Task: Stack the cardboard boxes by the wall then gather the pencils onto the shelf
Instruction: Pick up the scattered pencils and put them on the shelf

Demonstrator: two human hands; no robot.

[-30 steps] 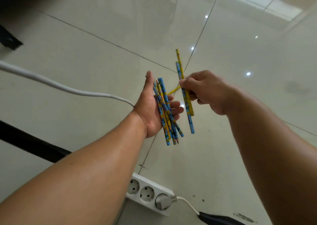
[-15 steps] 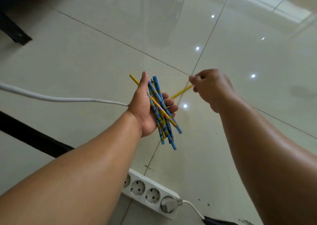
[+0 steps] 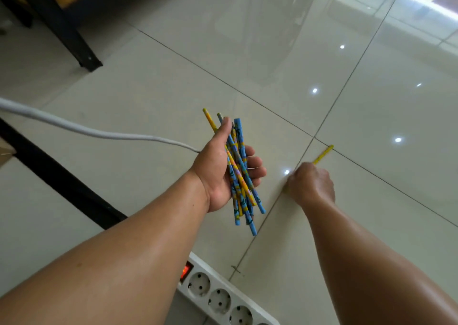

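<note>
Left hand (image 3: 221,175) around pencil bundle (image 3: 240,168)

Glossy cream floor tiles (image 3: 148,96) carry a white power strip (image 3: 223,297), a yellow pencil (image 3: 323,154) and a black furniture leg (image 3: 74,41).

Your right hand (image 3: 311,187) covers the near end of the yellow pencil (image 3: 323,154) at 3 o'clock, fingertips unseen, grip unclear. The thumb of your left hand (image 3: 218,173) hides part of the pencil bundle (image 3: 238,168). The power strip (image 3: 223,297) is cut off at 6 o'clock, the white cable (image 3: 111,136) at 9.
</note>
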